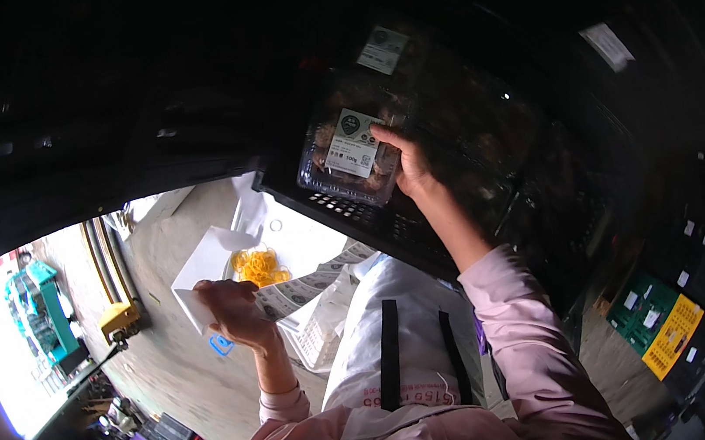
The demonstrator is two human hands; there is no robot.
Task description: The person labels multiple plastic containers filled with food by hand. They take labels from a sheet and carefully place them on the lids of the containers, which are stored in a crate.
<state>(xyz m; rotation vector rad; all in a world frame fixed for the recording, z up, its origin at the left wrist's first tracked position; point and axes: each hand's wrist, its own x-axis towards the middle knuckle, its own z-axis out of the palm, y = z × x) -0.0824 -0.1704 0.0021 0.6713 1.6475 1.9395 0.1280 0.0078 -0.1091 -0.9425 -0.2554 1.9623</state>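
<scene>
My right hand (410, 162) is at the right edge of a clear plastic food box (309, 171). One digit lies across its white label (354, 144), and the other fingers are hidden. Brownish pieces show through the lid. The box sits tilted over the near side of a black crate (370, 216). Lower left, my left hand (237, 311) is closed round one end of a strip of printed labels (312, 286). The strip trails to the right, toward my lap.
Behind the strip, yellow rubber bands (260, 266) lie in a white container (305, 230). Another labelled box (383, 50) rests farther back in the crate. Stacked crates, one of them yellow (673, 336), stand at right. A yellow-headed pole (119, 320) is at left.
</scene>
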